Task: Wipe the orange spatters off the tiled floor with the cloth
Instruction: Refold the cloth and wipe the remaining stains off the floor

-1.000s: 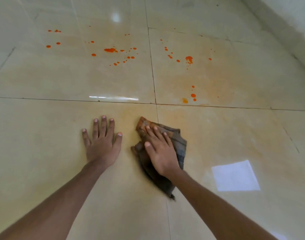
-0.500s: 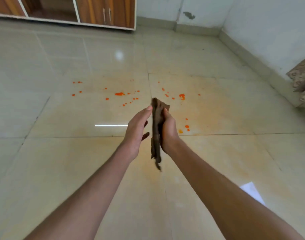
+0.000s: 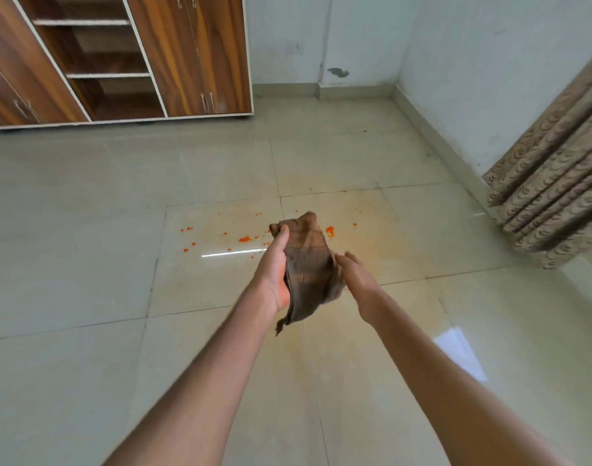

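Since the earlier frame, the crumpled brown cloth (image 3: 308,264) is being passed from the right grip (image 3: 355,277) into the left grip (image 3: 274,280), which is grasping it in mid-air; the right grip is being held released beside it. Orange spatters (image 3: 244,239) are being left on the glossy beige tiled floor (image 3: 86,264) below. Smearing is probably being risked if a soiled fold is pressed down.

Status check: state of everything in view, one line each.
cloth: crumpled, held off the floor
left hand: grips the cloth, thumb on top
right hand: fingers loose, beside the cloth
orange spatters: not yet wiped, on the floor
wardrobe: right doors shut, shelves exposed
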